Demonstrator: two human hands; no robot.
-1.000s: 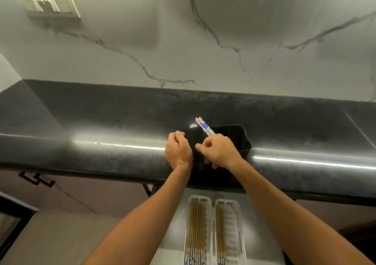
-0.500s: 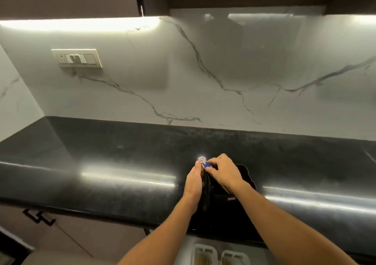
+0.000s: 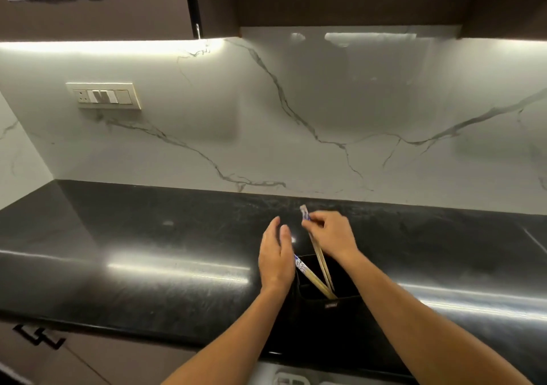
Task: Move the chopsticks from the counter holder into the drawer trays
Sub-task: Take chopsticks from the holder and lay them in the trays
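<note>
A black holder [image 3: 328,301] stands near the front edge of the black counter [image 3: 148,251]. My right hand [image 3: 331,232] pinches the blue-and-white tops of a pair of wooden chopsticks [image 3: 321,262], whose tips are still inside the holder. Another pair of chopsticks [image 3: 309,275] leans left in the holder, its patterned top partly hidden behind my left hand [image 3: 275,257]. That hand is held beside the holder's left side with its fingers apart and nothing in it. The white drawer trays [image 3: 291,380] barely show at the bottom edge.
A white marble backsplash rises behind the counter, with a switch plate [image 3: 103,96] on the left. Dark upper cabinets hang overhead. A lower cabinet with a black handle [image 3: 38,337] sits below the counter at left.
The view has tilted up, so the drawer trays have nearly left the frame. My right hand has lifted a pair of chopsticks partway out. My left hand has opened and let go.
</note>
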